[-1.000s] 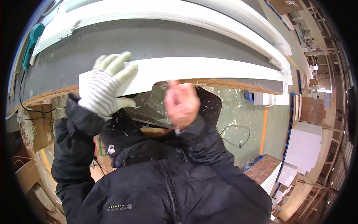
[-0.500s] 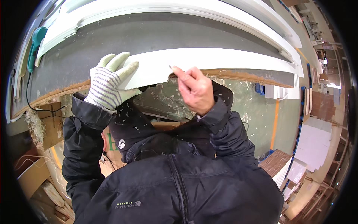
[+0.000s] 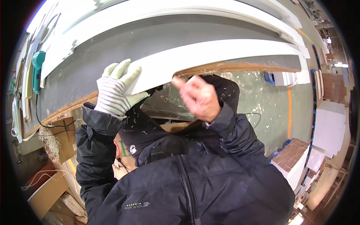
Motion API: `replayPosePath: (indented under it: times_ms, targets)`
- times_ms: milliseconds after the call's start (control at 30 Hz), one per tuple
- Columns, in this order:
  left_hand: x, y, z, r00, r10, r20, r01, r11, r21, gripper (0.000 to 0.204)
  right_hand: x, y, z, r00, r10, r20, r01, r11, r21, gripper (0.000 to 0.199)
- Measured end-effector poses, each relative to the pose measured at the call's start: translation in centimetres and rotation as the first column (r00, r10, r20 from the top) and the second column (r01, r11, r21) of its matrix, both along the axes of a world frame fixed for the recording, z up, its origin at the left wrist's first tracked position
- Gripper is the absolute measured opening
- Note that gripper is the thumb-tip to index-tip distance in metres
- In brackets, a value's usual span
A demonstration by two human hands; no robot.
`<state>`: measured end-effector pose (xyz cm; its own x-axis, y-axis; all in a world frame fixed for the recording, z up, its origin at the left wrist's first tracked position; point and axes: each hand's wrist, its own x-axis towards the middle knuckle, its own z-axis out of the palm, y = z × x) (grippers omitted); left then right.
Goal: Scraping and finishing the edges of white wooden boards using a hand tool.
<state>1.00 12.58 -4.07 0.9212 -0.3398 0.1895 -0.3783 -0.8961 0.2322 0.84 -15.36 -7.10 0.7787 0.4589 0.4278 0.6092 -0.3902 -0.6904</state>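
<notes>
My left hand [image 3: 116, 92] wears a white striped work glove and lies over the near end of a long white board [image 3: 225, 52], thumb tucked under its edge. The board rests along the front of a grey workbench [image 3: 112, 48] with a rough brown edge. My bare right hand [image 3: 198, 97] hovers just below the board's lower edge, fingers curled and the index finger raised toward it. I see nothing in that hand. My black jacket fills the lower part of the view.
A second long white board [image 3: 150, 15] lies at the back of the bench. A teal power tool [image 3: 36, 71] with a cable sits at the left. A cardboard box [image 3: 63, 131] stands below the bench. Stacked white panels [image 3: 330, 127] and a brown-topped stack [image 3: 290, 155] stand on the green floor at the right.
My right hand rose to the board's lower edge, touched it, then dropped slightly away. The gloved left hand has stayed on the board's end.
</notes>
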Motion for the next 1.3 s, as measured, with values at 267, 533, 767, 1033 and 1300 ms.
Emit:
replayPosePath:
  times_ms: [267,533,767,1033,1300]
  targets:
    - [1.2,-4.0,-0.6,0.999,0.007,0.041,-0.006,1.000,-0.031,0.074,-2.6,3.0,-2.4,0.962,-0.125,0.243,0.129,0.992,-0.003,0.059]
    - [0.5,-0.6,-0.5,0.993,-0.105,0.055,0.108,0.993,-0.047,0.079,-3.4,5.2,-1.8,0.925,-0.300,0.233,0.320,0.946,-0.051,0.061]
    - [0.9,5.9,-0.1,0.944,-0.330,0.012,0.330,0.940,-0.091,0.090,-2.0,4.9,-2.4,0.924,-0.310,0.224,0.308,0.950,0.046,0.060]
    - [2.5,7.6,-2.1,0.923,-0.379,0.069,0.385,0.909,-0.159,0.057,-5.5,15.1,-3.1,0.969,-0.030,0.247,0.034,0.999,-0.013,0.059]
    - [2.6,8.0,-1.8,0.938,-0.325,0.118,0.331,0.943,-0.038,0.054,-4.2,11.6,-1.9,0.937,-0.172,0.305,0.198,0.978,-0.057,0.069]
